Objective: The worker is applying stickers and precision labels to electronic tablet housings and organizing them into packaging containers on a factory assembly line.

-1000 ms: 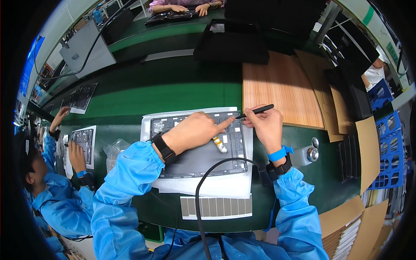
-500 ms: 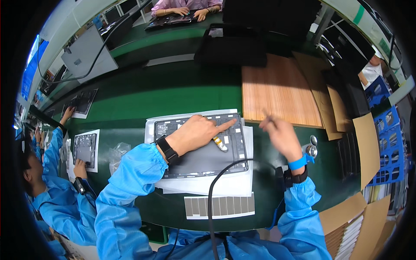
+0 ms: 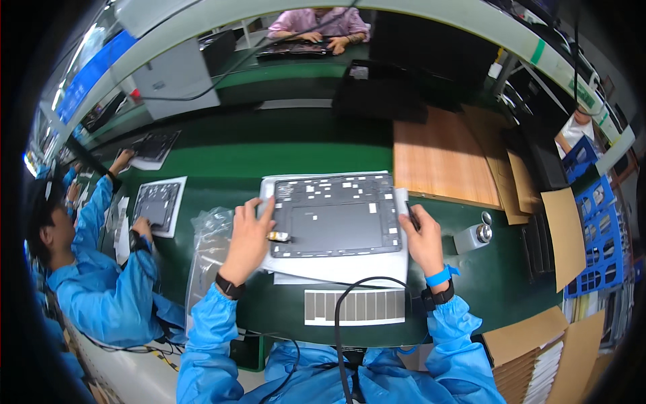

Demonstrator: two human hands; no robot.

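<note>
A dark grey tablet-like panel [image 3: 334, 229], dotted with small white patches along its edges, lies on white sheets [image 3: 377, 262] in front of me. My left hand [image 3: 246, 236] is at its left edge with fingers apart. The thumb, wrapped in white and yellow, lies over the panel's corner area. By the right edge, my right hand [image 3: 424, 237] is closed around a slim dark tool [image 3: 412, 218], whose exact kind is mostly hidden by the fingers. A white strip [image 3: 402, 201] shows beside that hand.
A sheet of grey rectangular strips [image 3: 354, 308] lies nearer me, crossed by a black cable [image 3: 338, 316]. A bottle with a metal top [image 3: 471, 238] stands right. Wooden board [image 3: 441, 161] and cardboard [image 3: 562, 236] lie beyond. Clear plastic [image 3: 208, 249] and a co-worker [image 3: 101, 269] are left.
My left hand has drawn back from over the panel to its left edge. My right hand has come down beside the right edge, still holding the tool. The view has shifted.
</note>
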